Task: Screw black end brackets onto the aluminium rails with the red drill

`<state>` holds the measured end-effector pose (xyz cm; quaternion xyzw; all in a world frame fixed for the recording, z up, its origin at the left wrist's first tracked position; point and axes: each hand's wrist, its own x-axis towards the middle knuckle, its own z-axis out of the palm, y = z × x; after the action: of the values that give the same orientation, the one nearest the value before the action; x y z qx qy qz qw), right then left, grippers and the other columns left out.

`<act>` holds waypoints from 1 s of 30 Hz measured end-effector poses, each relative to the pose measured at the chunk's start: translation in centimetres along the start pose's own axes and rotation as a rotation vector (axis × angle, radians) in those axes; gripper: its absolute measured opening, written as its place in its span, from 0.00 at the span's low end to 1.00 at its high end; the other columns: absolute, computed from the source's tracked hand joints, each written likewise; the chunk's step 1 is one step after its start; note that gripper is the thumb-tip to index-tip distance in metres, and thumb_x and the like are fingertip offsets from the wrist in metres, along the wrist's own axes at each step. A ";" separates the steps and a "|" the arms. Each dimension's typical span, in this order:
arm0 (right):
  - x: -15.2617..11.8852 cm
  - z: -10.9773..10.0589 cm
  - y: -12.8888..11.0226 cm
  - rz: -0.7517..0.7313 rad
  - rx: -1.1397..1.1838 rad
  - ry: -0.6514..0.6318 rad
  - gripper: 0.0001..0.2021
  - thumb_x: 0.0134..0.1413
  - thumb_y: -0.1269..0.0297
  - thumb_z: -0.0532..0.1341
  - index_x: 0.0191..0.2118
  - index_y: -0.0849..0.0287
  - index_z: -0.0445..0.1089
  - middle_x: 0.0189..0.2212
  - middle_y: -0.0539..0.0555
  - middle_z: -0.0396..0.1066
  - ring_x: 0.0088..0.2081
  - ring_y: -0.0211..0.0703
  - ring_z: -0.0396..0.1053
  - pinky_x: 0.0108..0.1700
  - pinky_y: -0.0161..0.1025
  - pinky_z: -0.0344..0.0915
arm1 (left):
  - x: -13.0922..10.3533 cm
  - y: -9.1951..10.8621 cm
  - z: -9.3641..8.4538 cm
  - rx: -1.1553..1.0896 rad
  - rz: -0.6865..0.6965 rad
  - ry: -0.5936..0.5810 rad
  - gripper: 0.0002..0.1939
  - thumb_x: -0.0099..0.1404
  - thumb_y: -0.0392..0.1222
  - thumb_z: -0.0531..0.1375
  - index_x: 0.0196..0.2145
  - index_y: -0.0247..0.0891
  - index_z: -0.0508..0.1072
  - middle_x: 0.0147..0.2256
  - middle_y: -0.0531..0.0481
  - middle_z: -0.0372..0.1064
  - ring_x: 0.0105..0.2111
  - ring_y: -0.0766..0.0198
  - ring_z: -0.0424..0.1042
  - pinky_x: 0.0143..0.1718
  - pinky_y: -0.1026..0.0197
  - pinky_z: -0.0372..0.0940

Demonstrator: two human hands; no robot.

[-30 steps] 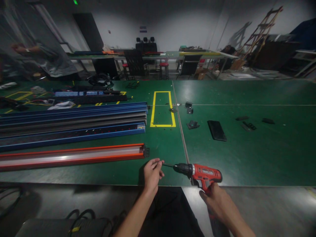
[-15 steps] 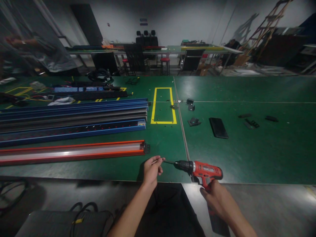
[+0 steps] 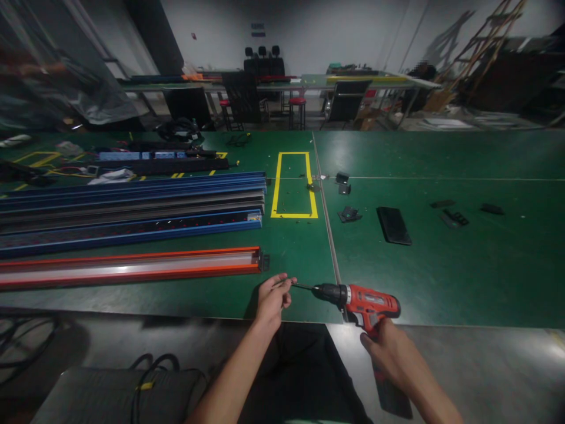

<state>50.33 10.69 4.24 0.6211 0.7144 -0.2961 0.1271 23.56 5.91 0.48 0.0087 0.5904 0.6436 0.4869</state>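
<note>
My right hand (image 3: 391,348) is wrapped round the handle of a red and black cordless drill (image 3: 373,300), its long bit (image 3: 303,286) pointing left. At the bit's tip my left hand (image 3: 272,299) is closed in a pinch; what sits between its fingers is too small to make out. Just beyond that hand lies an orange-red metal channel (image 3: 176,260) with a dark end piece (image 3: 265,262) at its right end. Blue and black channels (image 3: 198,203) lie behind it on the green table (image 3: 441,277).
A black phone-like slab (image 3: 394,225) and small black parts (image 3: 349,214) lie to the right of a yellow tape rectangle (image 3: 294,215). Cables and strips cover the back left. A person's blurred sleeve (image 3: 92,88) shows at far left. Below the table edge stands a dark case (image 3: 110,394).
The view has tilted and shifted slightly. My left fingers have shifted a little at the bit's tip; the right hand keeps the drill in nearly the same place.
</note>
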 end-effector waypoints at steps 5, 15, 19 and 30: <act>0.1 0.2 0.3 -0.018 0.001 0.010 0.10 0.64 0.60 0.55 0.46 0.59 0.67 0.45 0.66 0.79 0.46 0.58 0.78 0.43 0.46 0.67 | -0.1 0.0 0.0 0.011 0.015 -0.006 0.23 0.51 0.39 0.76 0.40 0.36 0.69 0.36 0.41 0.82 0.14 0.77 0.59 0.16 0.69 0.47; 0.5 0.4 0.7 -0.026 -0.009 0.014 0.14 0.62 0.56 0.54 0.46 0.59 0.67 0.44 0.66 0.79 0.46 0.60 0.79 0.43 0.47 0.67 | -0.4 -1.0 -0.2 0.078 0.156 -0.022 0.31 0.48 0.56 0.77 0.39 0.38 0.68 0.40 0.40 0.83 0.13 0.75 0.61 0.14 0.69 0.49; 0.5 0.5 0.8 -0.026 0.008 0.021 0.15 0.63 0.51 0.53 0.44 0.57 0.66 0.42 0.66 0.79 0.45 0.61 0.79 0.43 0.48 0.68 | -0.6 -1.4 0.0 0.100 0.203 -0.001 0.31 0.49 0.59 0.75 0.39 0.38 0.68 0.41 0.38 0.82 0.13 0.75 0.61 0.13 0.69 0.50; 0.8 0.5 1.0 -0.028 0.070 0.036 0.17 0.60 0.46 0.53 0.41 0.54 0.65 0.40 0.66 0.79 0.43 0.63 0.79 0.41 0.49 0.67 | -1.0 -1.5 -0.2 0.206 0.235 -0.011 0.28 0.53 0.60 0.73 0.40 0.33 0.79 0.41 0.38 0.82 0.14 0.74 0.65 0.14 0.68 0.52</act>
<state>51.08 11.11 3.15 0.6203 0.7144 -0.3116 0.0884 24.92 4.88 -0.15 0.1313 0.6453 0.6324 0.4080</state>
